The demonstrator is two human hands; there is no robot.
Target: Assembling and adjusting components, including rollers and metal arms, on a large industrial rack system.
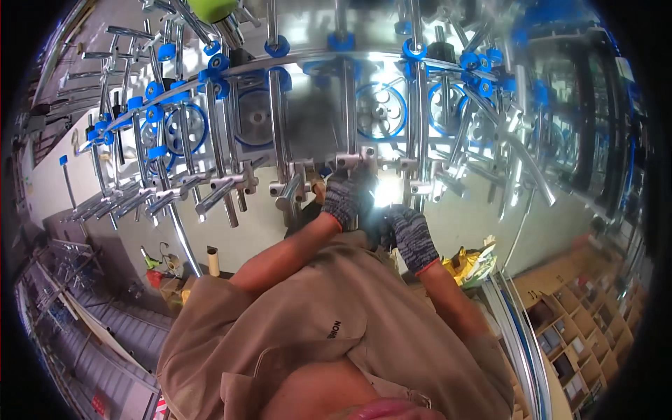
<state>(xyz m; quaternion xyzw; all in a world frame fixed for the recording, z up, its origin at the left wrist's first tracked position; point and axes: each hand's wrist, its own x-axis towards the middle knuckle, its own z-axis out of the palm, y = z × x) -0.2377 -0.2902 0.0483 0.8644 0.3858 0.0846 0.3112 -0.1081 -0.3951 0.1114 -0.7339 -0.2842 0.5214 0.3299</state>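
Observation:
In front of my chest, my left hand [341, 197], in a grey knitted glove with a red cuff, reaches up to a silver clamp fitting [355, 159] at the lower end of a chrome rod [349, 105]. Its fingers are curled close at the fitting, partly lost in shadow. Lower and to the right, my right hand [411, 239] wears the same kind of glove. Its fingers are bent around something dark, which I cannot make out. A bright light [384, 192] glares between the hands and hides detail.
Rows of chrome rods with blue-rimmed rollers [341, 42] hang ahead and to both sides. Round bars with clamps [287, 192] stick out toward me. Blue-edged wheels [381, 110] stand behind. Wooden pigeonhole shelves [588, 336] are at lower right, and a yellow bag [463, 266] lies nearby.

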